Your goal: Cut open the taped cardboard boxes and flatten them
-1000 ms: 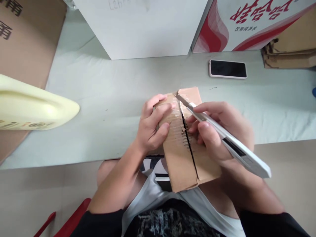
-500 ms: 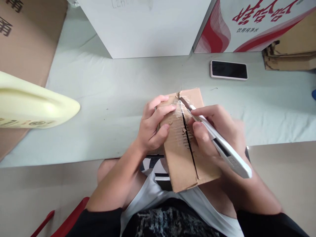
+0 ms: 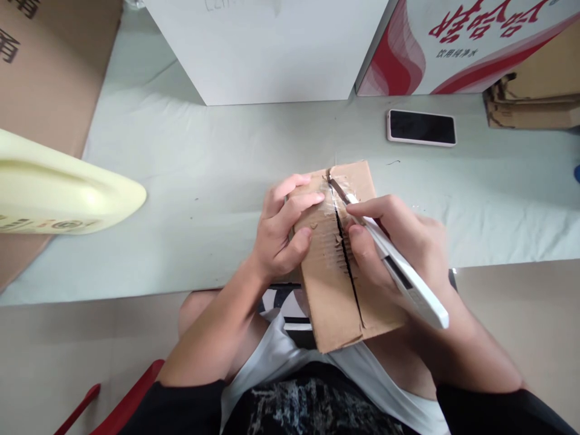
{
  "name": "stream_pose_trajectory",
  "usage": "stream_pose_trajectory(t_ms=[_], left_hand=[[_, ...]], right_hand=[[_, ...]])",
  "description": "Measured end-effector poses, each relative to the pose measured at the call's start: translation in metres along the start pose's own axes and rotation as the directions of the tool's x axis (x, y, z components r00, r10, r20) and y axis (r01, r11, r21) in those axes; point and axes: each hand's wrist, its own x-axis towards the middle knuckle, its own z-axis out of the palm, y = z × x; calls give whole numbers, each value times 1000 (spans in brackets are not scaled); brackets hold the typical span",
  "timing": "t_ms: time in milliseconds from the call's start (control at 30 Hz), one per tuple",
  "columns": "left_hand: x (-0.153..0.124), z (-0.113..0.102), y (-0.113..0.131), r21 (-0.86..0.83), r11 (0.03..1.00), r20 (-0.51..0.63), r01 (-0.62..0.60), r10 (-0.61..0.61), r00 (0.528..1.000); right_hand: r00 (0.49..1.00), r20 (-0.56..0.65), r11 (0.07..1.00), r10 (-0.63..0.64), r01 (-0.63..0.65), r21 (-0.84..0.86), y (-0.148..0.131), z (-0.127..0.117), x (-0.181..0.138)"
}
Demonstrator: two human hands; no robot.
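Note:
A small brown cardboard box (image 3: 333,296) rests against the table's near edge and over my lap, its taped top seam split open along the middle. My left hand (image 3: 281,226) is closed around the box's left side, fingers lying on the left flap. My right hand (image 3: 399,241) is closed on a white utility knife (image 3: 399,269), held like a pen. The blade tip sits at the far end of the seam, in the clear tape.
A phone (image 3: 421,127) lies face up on the pale table (image 3: 181,181) to the far right. A white box (image 3: 267,48) and a red-and-white carton (image 3: 453,42) stand at the back. Flat cardboard (image 3: 530,106) is stacked at the right; a cream plastic object (image 3: 63,193) juts in at the left.
My right hand has drawn the knife's handle inward and steeper; the blade tip stays at the seam's far end. The left hand and box have barely moved.

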Motion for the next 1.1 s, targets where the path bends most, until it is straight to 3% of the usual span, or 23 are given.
stream_pose_trajectory(t_ms=[633,867,1100], left_hand=[[0,4,-5,-58,997,-61,-58,54,997],[0,3,-5,-57,997,-46,-57,54,997],[0,3,-4,-46,997,-56,-63,61,997]], right_hand=[[1000,2,1000,-13,13,-12,-1,-2,2],[999,34,999,17,-19,46,0,-4,3],[1000,-8,994,9,-8,107,2,-5,1]])
